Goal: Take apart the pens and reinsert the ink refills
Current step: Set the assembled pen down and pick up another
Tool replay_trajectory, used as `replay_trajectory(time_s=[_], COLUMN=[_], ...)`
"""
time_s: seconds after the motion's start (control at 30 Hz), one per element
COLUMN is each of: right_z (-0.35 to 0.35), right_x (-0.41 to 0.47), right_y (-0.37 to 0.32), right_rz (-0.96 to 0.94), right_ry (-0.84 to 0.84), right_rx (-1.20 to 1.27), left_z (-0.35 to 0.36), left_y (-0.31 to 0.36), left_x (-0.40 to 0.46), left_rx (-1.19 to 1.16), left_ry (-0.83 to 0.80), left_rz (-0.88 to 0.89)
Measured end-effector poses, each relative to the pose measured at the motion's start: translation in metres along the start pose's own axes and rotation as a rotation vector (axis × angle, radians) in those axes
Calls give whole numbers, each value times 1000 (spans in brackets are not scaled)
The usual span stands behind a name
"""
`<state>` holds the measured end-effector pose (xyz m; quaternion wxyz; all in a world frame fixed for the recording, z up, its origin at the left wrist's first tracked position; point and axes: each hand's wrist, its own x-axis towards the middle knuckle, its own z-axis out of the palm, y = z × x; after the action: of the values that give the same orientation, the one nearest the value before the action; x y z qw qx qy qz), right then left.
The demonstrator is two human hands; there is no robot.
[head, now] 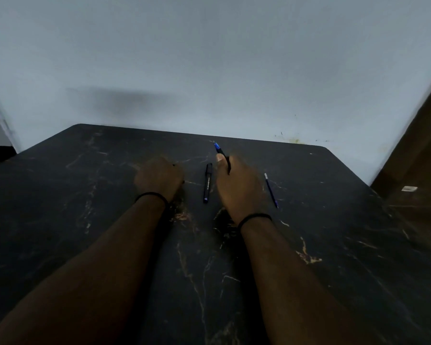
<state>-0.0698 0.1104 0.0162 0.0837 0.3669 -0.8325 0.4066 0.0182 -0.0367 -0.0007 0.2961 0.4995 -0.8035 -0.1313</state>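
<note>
Two pens and one loose ink refill (271, 190) show. One black pen (207, 183) lies on the desk (85, 195); right of it, the right hand (237, 185) grips the blue-tipped pen (220, 152) — the refill lies farther right. Left, the left hand (159, 179) rests fisted — contents unclear.

A pen (207, 183) lies on the table (334, 245) between both hands. The ink refill (271, 190) lies right of the right hand (237, 188), nearer the far edge than the near edge.
</note>
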Motion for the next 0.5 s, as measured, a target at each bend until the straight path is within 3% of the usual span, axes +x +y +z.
replay_trajectory(time_s=[0.23,0.4,0.5], right_z=[0,5,7], right_x=[1,3,5], right_y=[2,0,-1], right_rz=[8,29,62], right_ry=[-22,81,121], right_rx=[56,316,503], left_z=[-4,-6,-7], left_y=[2,3,6], left_x=[-4,-6,-6], left_rx=[130,134,71], left_ry=[-75,-95,-11], left_rz=[9,8,-5])
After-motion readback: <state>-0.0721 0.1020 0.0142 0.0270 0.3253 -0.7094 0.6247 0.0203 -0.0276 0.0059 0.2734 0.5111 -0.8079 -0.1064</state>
